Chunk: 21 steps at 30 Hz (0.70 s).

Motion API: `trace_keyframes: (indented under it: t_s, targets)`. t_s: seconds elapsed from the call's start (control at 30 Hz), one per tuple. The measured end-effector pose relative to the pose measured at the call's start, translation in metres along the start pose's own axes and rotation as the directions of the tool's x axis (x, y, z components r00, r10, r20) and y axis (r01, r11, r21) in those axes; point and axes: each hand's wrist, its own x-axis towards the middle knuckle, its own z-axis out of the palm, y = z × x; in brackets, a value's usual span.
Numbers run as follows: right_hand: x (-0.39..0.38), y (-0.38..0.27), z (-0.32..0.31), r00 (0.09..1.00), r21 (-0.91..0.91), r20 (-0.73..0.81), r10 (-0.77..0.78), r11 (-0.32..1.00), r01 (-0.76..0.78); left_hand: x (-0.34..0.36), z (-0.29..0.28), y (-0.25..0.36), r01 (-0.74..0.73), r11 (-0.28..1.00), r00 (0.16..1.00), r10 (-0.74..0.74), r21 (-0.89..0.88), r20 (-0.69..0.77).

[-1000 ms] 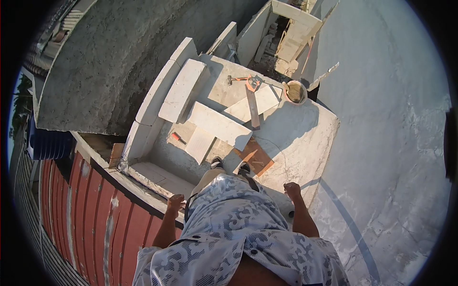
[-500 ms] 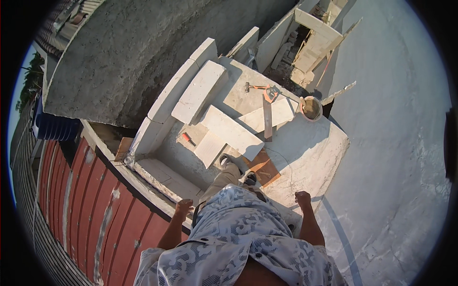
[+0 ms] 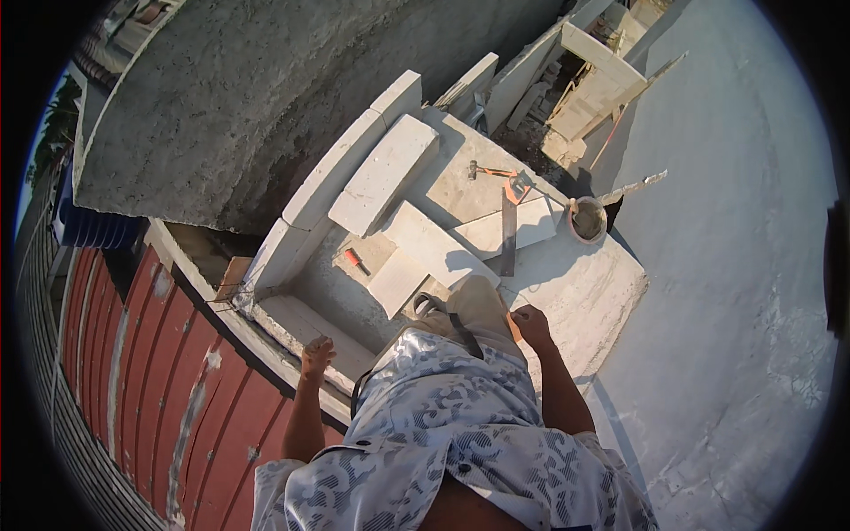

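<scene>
Bright sun falls on a pale concrete floor (image 3: 580, 279). Close by, the left hand (image 3: 317, 356) hangs open and holds nothing, near a low white ledge (image 3: 310, 332). The right hand (image 3: 531, 327) is bent in by the leg (image 3: 478, 305) — I cannot tell if it grips anything — and a strip of brown board (image 3: 513, 328) shows just beside it. Past the shoe (image 3: 427, 305) lie flat white blocks (image 3: 434, 243) and a red-handled tool (image 3: 356, 261). Farther off, a saw (image 3: 509, 228) lies across one block, near a hammer (image 3: 493, 171) and a round bucket (image 3: 575, 228). Big and gray, a wall (image 3: 257, 106) stands behind.
</scene>
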Motion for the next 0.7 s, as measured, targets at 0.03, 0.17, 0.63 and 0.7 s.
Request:
trace_keyframes:
  t_s: [0.03, 0.17, 0.63, 0.7]
  targets:
    - [0.006, -0.002, -0.001, 1.0, -0.031, 0.005, 0.001, 1.0, -0.001, 0.001, 0.0, 0.01, -0.026, 1.0, 1.0, 0.025, -0.015, -0.015]
    - [0.016, 0.014, -0.015, 0.985, -0.214, 0.033, -0.171, 0.961, 0.174, 0.001, 0.0, 0.015, -0.054, 0.998, 0.998, 0.054, -0.026, -0.022]
    - [0.167, 0.007, 0.0, 0.917, -0.476, 0.347, -0.197, 0.806, 0.352, 0.028, 0.017, -0.03, 0.054, 0.987, 0.998, -0.059, -0.153, -0.03]
    - [0.203, -0.032, 0.007, 0.936, -0.396, 0.312, -0.164, 0.873, 0.284, 0.045, 0.012, -0.028, 0.078, 0.986, 0.992, -0.092, -0.15, -0.087]
